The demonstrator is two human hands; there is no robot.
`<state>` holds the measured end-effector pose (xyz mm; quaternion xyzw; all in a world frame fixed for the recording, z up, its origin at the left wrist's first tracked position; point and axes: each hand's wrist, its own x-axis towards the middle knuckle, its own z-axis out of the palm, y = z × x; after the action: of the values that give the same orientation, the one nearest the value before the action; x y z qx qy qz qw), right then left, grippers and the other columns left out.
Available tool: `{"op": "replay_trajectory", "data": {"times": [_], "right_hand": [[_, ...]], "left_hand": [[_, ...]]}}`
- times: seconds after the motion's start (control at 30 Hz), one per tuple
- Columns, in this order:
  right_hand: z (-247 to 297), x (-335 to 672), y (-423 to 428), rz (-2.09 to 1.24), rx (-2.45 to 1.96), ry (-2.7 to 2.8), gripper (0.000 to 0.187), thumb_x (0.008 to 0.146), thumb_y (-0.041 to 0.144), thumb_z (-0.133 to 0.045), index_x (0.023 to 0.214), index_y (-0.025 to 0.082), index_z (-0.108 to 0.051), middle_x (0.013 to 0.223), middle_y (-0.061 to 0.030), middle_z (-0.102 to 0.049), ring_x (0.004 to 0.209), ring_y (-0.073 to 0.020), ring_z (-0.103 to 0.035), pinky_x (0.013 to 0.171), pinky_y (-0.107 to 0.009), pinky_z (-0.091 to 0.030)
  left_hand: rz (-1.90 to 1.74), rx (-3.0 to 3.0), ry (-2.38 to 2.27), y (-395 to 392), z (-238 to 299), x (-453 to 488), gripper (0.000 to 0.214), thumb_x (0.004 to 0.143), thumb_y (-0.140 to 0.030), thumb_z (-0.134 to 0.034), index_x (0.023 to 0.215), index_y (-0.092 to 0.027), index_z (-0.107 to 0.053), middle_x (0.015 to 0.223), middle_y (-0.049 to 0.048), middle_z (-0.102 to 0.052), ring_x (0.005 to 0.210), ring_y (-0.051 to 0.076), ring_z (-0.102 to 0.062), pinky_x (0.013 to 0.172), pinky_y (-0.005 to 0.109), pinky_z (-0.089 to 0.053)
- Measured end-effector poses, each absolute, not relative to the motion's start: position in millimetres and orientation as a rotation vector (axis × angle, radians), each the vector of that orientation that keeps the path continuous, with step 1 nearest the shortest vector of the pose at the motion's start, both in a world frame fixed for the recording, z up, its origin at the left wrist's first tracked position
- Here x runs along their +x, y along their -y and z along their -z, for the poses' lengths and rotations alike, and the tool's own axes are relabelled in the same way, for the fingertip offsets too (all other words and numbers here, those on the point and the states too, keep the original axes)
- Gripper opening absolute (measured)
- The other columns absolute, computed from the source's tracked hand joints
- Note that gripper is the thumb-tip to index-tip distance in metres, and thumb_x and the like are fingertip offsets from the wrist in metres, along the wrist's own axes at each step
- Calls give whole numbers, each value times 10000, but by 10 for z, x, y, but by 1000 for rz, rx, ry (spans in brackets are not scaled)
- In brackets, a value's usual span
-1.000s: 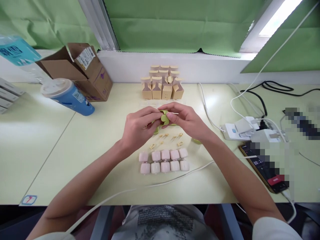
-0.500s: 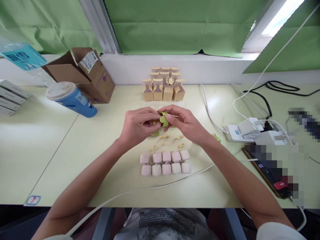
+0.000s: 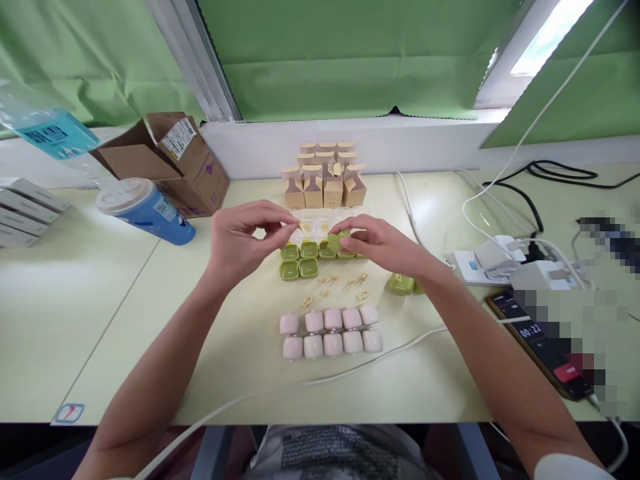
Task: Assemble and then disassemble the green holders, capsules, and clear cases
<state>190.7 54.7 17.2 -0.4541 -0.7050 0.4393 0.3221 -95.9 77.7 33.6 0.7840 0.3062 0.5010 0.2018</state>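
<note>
My left hand (image 3: pixel 253 233) pinches a thin yellow piece (image 3: pixel 303 229) between thumb and fingertips. In my right hand (image 3: pixel 373 241) is a small green piece with rounded flaps (image 3: pixel 339 242), gripped by thumb and fingers. Below and between the hands stand several open green square cups (image 3: pixel 309 267), some partly hidden by my right hand. Nearer to me lie several small yellow looped parts (image 3: pixel 363 295). Two rows of glossy pale pink and white rounded cubes (image 3: pixel 333 345) sit in front of those. Green caps (image 3: pixel 401 284) rest beneath my right wrist, partly covered.
Open small cardboard boxes (image 3: pixel 313 193) stand behind a clear plastic tray (image 3: pixel 320 217). On the left are a blue cup (image 3: pixel 155 212), a brown carton (image 3: pixel 197 177) and a plastic bottle (image 3: pixel 55 133). A power strip (image 3: pixel 473 267), cables and a phone (image 3: pixel 537 343) lie right.
My hands have moved apart. My left hand has drawn leftward from the green piece with a thin yellow piece in its fingertips; my right hand keeps the green piece.
</note>
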Motion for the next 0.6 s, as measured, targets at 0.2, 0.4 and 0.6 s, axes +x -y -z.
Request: {"op": "replay_trajectory", "data": {"times": [0.2, 0.4, 0.6], "right_hand": [[-211, 1903, -549, -706, -1537, 2030, 377, 975, 461, -805, 791, 236, -564, 803, 1, -640, 719, -168, -512, 697, -331, -412], [-241, 1899, -511, -699, -1544, 2014, 368, 915, 500, -864, 1085, 256, -647, 1001, -12, -685, 739, -172, -531, 730, -325, -415], [-210, 1891, -519, -690, -1562, 2112, 269, 1024, 420, -746, 1248, 272, -733, 1141, -68, -659, 793, -201, -592, 879, -395, -499]], "left_hand": [[-265, 2707, -760, -675, -38, -754, 254, 964, -87, -623, 852, -217, -810, 857, 24, -831, 707, 153, -698, 635, 288, -404], [-196, 2758, -680, -596, 205, -614, 333, 1019, -61, -557, 877, -221, -813, 833, 38, -798, 712, 173, -689, 636, 305, -380], [-322, 2913, -770, -601, 287, -543, 272, 1102, -96, -572, 1082, -173, -832, 1166, 136, -832, 1049, 260, -756, 731, 322, -501]]}}
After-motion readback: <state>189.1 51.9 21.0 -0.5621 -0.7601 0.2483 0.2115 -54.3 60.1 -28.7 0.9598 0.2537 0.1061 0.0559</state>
